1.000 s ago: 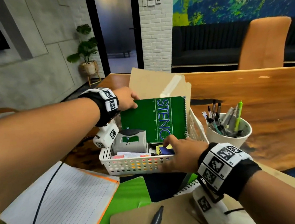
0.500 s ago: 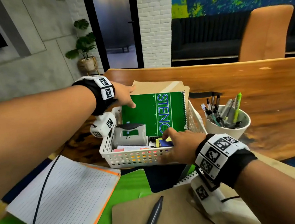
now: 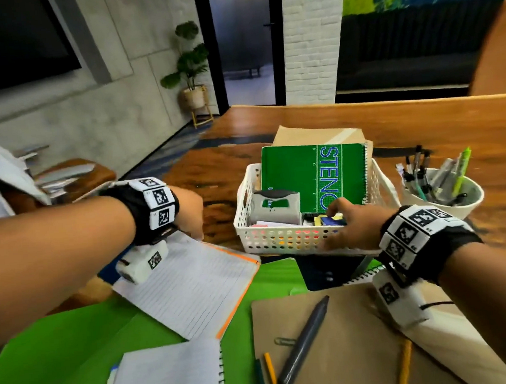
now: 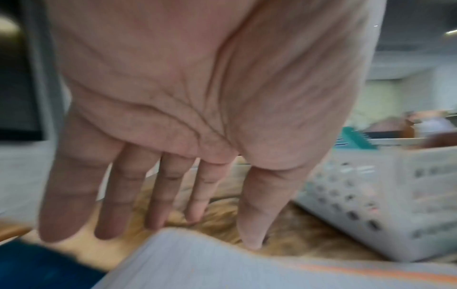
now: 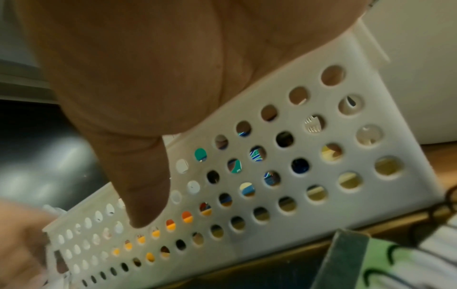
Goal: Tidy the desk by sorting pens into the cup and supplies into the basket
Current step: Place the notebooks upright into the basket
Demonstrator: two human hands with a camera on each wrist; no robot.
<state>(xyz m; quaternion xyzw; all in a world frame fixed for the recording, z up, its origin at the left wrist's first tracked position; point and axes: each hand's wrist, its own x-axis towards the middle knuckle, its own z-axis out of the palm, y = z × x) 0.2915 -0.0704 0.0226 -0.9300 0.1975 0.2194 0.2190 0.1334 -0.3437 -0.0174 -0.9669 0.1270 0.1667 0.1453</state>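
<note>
The white perforated basket (image 3: 280, 241) stands mid-desk with a green steno notebook (image 3: 311, 174) upright in it, beside a grey hole punch (image 3: 277, 205) and sticky notes. My right hand (image 3: 343, 223) grips the basket's front right rim: in the right wrist view the thumb (image 5: 143, 195) presses on the outer wall (image 5: 309, 176) and the fingers reach inside. My left hand (image 3: 190, 211) hovers left of the basket over the far corner of a lined notepad (image 3: 192, 286), fingers (image 4: 111, 205) straight and empty. A white cup (image 3: 461, 207) full of pens stands right of the basket.
On a brown folder (image 3: 350, 336) near me lie a grey marker (image 3: 304, 340), a paper clip (image 3: 284, 340) and several pencils (image 3: 274, 380). Green folders (image 3: 75, 345) and a spiral pad (image 3: 170, 379) cover the front left. A brown envelope (image 3: 317, 134) leans behind the basket.
My left hand let go of the steno notebook and swung left and down to the notepad's far corner. My right hand stayed on the basket rim.
</note>
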